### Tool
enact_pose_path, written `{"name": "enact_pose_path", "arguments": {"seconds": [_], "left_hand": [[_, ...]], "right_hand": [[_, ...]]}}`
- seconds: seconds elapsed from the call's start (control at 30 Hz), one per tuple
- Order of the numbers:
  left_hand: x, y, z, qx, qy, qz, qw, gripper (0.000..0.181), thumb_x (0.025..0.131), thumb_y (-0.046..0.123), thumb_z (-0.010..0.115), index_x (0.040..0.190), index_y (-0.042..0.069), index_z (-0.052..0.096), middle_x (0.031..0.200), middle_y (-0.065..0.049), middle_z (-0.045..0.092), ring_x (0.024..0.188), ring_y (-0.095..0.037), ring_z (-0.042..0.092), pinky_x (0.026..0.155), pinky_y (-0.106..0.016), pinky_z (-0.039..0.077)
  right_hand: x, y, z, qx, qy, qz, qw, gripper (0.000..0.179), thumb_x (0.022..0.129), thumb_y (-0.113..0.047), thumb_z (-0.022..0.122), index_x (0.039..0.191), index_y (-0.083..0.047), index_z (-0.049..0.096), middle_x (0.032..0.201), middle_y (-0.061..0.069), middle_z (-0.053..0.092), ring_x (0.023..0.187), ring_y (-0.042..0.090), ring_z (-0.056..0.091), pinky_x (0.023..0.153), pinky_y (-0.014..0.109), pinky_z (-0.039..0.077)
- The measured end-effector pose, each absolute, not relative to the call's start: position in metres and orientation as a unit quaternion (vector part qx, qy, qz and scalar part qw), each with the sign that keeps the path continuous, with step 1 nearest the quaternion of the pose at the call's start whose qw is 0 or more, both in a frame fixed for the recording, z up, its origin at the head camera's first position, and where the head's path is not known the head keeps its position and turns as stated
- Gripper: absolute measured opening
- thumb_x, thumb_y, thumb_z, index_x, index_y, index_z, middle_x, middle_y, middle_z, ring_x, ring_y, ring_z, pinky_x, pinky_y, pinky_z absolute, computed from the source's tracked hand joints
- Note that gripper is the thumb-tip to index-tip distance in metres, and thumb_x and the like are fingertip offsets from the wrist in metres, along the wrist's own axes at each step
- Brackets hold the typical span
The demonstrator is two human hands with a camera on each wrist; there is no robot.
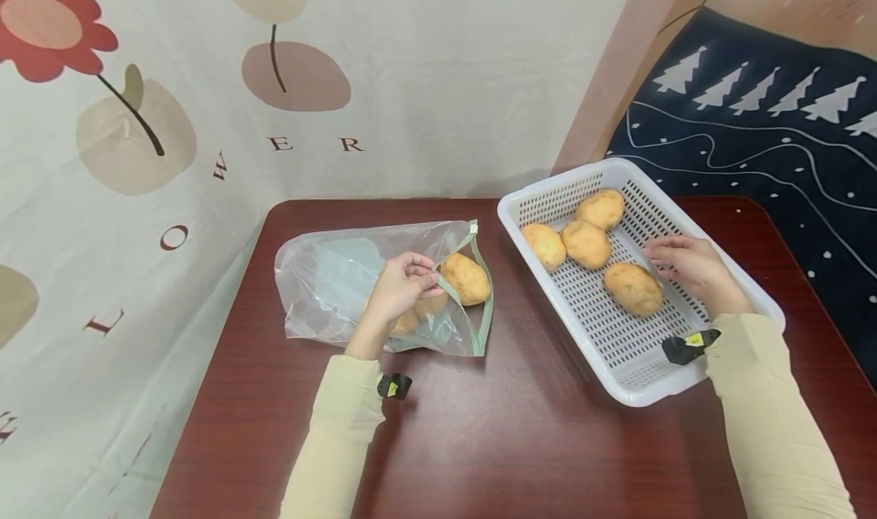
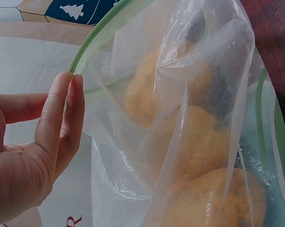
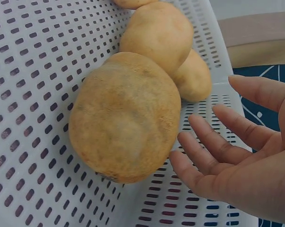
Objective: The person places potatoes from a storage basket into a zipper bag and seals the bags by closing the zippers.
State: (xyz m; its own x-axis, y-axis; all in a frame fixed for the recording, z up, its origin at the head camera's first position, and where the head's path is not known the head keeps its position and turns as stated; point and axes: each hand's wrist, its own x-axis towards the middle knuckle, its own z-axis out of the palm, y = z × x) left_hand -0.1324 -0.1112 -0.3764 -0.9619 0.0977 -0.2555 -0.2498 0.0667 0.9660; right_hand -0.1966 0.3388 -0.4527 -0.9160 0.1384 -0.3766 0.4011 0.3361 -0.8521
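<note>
My left hand (image 1: 404, 287) pinches the green-edged mouth of a clear zip bag (image 1: 329, 268) between thumb and fingers, lifting that edge. Inside the bag lie several potatoes; one potato (image 1: 466, 279) shows at the opening, others (image 2: 190, 142) show blurred through the plastic. Over the white basket (image 1: 617, 393), my right hand (image 1: 695, 268) is spread with loosely bent fingers and holds nothing. Its fingertips are right beside the nearest potato (image 3: 126, 118). Farther back in the basket, three more potatoes sit bunched together, one of them the middle potato (image 1: 586, 245).
Bag and basket stand on a dark red-brown table (image 1: 438, 443). A pale curtain (image 1: 438, 85) with flowers and letters hangs along the back and left. Dark blue cloth (image 1: 740, 138) with white trees hangs at the right. Each wrist wears a small black camera.
</note>
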Motion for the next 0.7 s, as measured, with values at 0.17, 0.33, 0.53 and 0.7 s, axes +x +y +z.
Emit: {"name": "enact_pose_path", "arguments": {"seconds": [0.17,0.33,0.53,0.7], "left_hand": [[-0.131,-0.111,-0.374,-0.054,0.720,0.679,0.130,0.026,0.085,-0.011,0.053,0.108,-0.019,0.045,0.080,-0.012,0.052,0.064,-0.013,0.059,0.069,-0.025,0.059],[-0.131,-0.110,-0.374,-0.055,0.719,0.681,0.128,0.023,0.085,-0.011,0.054,0.106,-0.017,0.046,0.079,-0.012,0.051,0.063,-0.013,0.059,0.068,-0.025,0.059],[-0.131,-0.110,-0.374,-0.055,0.719,0.681,0.129,0.023,0.085,-0.011,0.053,0.106,-0.018,0.046,0.079,-0.012,0.051,0.063,-0.013,0.059,0.069,-0.025,0.059],[-0.131,-0.109,-0.375,-0.053,0.719,0.681,0.128,0.022,0.085,-0.012,0.053,0.106,-0.018,0.046,0.079,-0.012,0.051,0.063,-0.013,0.059,0.069,-0.026,0.059]], "right_hand": [[-0.188,0.329,-0.436,0.141,0.801,-0.565,0.143,0.032,0.083,-0.027,0.068,0.108,-0.008,0.058,0.096,-0.004,0.053,0.079,0.004,0.054,0.064,0.022,0.054],[-0.185,0.320,-0.429,0.146,0.803,-0.555,0.159,0.034,0.080,-0.026,0.072,0.105,-0.008,0.059,0.092,-0.004,0.054,0.078,0.008,0.053,0.062,0.027,0.053],[-0.182,0.312,-0.423,0.128,0.819,-0.530,0.181,0.047,0.076,-0.025,0.075,0.112,-0.002,0.053,0.091,-0.007,0.053,0.077,0.010,0.051,0.064,0.029,0.051],[-0.178,0.305,-0.415,0.124,0.833,-0.503,0.194,0.058,0.079,-0.021,0.072,0.122,0.005,0.043,0.089,-0.010,0.050,0.079,0.010,0.049,0.069,0.027,0.047]]}}
